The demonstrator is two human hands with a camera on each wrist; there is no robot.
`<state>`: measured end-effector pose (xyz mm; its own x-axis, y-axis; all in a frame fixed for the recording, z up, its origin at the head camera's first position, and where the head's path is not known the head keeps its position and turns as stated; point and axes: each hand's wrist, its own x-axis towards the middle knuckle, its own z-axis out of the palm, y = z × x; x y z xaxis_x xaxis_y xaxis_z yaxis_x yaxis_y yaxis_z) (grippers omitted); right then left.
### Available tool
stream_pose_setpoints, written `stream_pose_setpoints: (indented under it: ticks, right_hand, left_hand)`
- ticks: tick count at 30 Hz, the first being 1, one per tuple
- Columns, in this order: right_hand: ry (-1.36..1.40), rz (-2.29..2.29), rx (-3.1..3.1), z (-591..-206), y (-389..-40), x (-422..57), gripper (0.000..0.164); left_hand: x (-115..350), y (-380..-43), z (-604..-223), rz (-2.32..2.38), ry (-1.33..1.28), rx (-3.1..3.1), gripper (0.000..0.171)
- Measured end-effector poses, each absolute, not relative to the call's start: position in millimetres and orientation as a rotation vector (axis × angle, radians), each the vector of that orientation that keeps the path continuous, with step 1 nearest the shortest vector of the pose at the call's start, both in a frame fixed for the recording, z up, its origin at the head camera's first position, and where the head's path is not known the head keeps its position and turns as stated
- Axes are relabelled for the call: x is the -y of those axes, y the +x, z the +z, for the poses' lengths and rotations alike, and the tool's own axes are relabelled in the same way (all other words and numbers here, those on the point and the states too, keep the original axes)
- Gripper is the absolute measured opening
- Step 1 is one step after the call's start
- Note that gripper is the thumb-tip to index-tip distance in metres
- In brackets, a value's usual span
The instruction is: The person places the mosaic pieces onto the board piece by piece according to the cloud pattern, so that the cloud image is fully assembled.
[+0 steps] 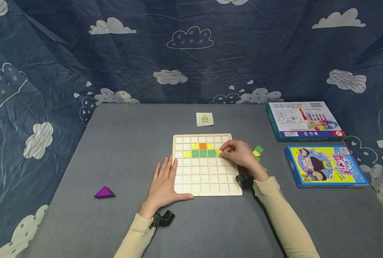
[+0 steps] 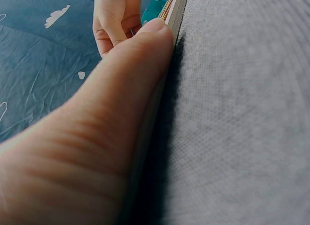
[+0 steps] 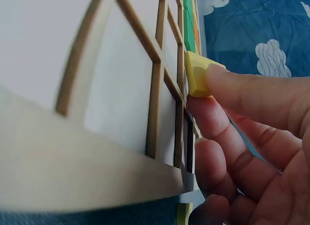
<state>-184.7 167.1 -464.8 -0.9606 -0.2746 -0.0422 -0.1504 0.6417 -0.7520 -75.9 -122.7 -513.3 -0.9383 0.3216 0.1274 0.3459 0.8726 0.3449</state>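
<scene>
A wooden grid board (image 1: 207, 179) lies flat on the grey table. My left hand (image 1: 162, 182) rests at its lower left corner, fingers straight along the left side and thumb by the front edge. Between thumb and fingers my right hand (image 1: 238, 152) pinches a yellow tile (image 3: 198, 75), held at the right end of a row of green tiles (image 1: 203, 153). An orange tile (image 1: 203, 146) sits above that row, flanked by yellow rounded tiles (image 1: 195, 146). Another yellow tile (image 1: 187, 154) is at the row's left end.
Loose green and yellow tiles (image 1: 259, 149) lie right of the board, partly hidden by my right arm. A small pattern card (image 1: 204, 119) lies behind the board. Two boxes, one white and green (image 1: 304, 120), one blue and yellow (image 1: 327, 166), are at the right. A purple pyramid-like piece (image 1: 104, 192) is at left.
</scene>
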Motion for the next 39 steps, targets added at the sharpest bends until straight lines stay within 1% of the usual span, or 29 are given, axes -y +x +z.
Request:
stream_pose_setpoints:
  ticks: [5,20,31,39]
  right_hand:
    - [-0.335,-1.170,-2.734,-465.0,-184.6,-165.0,0.006]
    - [-0.288,-1.034,-2.810,-461.2,-184.7,-159.5,0.011]
    - [-0.320,-0.948,-2.863,-461.7,-184.4,-157.9,0.011]
    - [-0.277,-0.918,-2.866,-462.5,-183.9,-157.9,0.011]
  left_hand:
    - [122.7,-75.7,-512.9,-0.571,-0.534,2.974,0.129]
    - [123.0,-76.0,-513.1,-0.561,-0.541,2.953,0.130]
    - [123.0,-75.6,-513.5,-0.557,-0.536,2.965,0.129]
    - [122.7,-76.6,-514.1,-0.544,-0.534,2.971,0.130]
